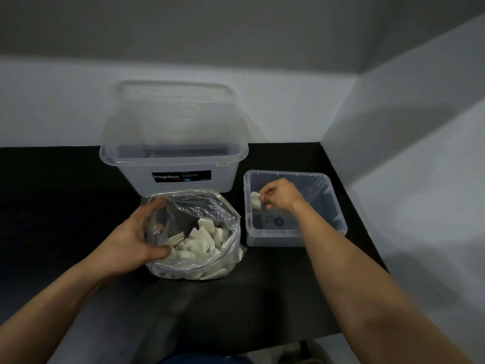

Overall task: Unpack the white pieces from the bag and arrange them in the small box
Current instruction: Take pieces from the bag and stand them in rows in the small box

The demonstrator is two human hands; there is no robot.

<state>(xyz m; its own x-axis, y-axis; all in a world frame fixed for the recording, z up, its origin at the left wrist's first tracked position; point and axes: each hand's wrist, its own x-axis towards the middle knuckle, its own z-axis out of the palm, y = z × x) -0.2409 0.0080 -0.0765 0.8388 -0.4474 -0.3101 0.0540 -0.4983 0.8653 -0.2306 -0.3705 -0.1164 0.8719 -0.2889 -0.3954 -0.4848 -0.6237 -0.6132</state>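
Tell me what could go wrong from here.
1. The plastic bag is limp, and the left hand gripping its rim holds it open. If that grip loosens, the bag may slump and spill the white pieces onto the black table.
2. The right hand pinches one white piece by its fingertips, close to the left wall of the small box. It could slip and land askew.
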